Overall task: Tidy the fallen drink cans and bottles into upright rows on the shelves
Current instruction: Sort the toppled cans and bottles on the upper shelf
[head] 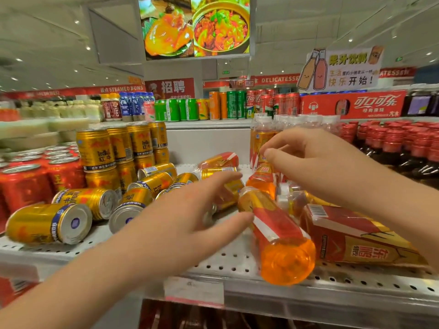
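"On the shelf (pixel 225 260), centre frame, what's down?"

"Cans (pixel 47 224) at lower left, rolled onto their sides. Bottles (pixel 285 245) at lower right, tipped over too."

"Your hands?"

"My left hand (pixel 190 222) is spread wide and empty between them, likely reaching to right one. My right hand (pixel 320 162) hovers over the bottles, fingers loosely bent, gripping nothing."

"Labels?"

"Cans read RedBull. One bottle reads 东鹏. The box (pixel 351 104) at upper right says 可口可乐."

can (pixel 229 198) half hidden by L hand (pixel 190 224), price tag (pixel 193 293) blurred, red cans (pixel 21 186) cut at edge
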`<action>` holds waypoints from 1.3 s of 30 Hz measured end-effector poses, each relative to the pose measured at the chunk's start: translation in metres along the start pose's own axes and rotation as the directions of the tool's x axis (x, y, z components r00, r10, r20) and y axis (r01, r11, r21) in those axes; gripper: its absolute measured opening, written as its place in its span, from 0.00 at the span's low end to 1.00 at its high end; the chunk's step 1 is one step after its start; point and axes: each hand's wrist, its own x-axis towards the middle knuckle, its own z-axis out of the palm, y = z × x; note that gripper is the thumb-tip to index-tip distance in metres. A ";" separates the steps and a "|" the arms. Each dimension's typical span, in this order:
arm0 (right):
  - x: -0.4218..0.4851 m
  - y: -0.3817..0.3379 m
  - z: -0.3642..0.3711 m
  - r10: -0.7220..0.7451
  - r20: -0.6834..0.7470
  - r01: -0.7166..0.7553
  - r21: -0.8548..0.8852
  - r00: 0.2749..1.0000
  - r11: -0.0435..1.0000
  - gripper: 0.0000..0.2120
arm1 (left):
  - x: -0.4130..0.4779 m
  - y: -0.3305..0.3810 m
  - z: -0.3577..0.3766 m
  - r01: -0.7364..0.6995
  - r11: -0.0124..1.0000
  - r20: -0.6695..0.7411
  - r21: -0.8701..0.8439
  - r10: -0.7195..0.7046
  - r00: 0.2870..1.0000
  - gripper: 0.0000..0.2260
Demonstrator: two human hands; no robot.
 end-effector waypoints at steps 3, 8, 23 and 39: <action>0.014 0.002 0.007 0.004 0.065 -0.003 -0.022 0.998 1.000 0.08 | 0.057 -0.028 -0.014 0.083 0.985 -0.021 0.151 -0.081 0.996 0.18; 0.044 0.010 0.014 0.037 0.176 -0.012 -0.137 0.984 0.991 0.07 | 0.152 -0.096 -0.003 0.147 0.918 0.146 0.369 -0.213 0.966 0.15; 0.085 0.063 0.027 0.178 0.183 -0.089 -0.413 0.967 0.906 0.12 | 0.274 -0.204 0.058 0.360 0.869 0.363 0.340 -0.475 0.802 0.29; 0.096 0.069 0.033 0.162 0.184 -0.076 -0.402 0.970 0.912 0.12 | 0.276 -0.167 0.088 0.425 0.892 0.461 0.156 -0.446 0.767 0.27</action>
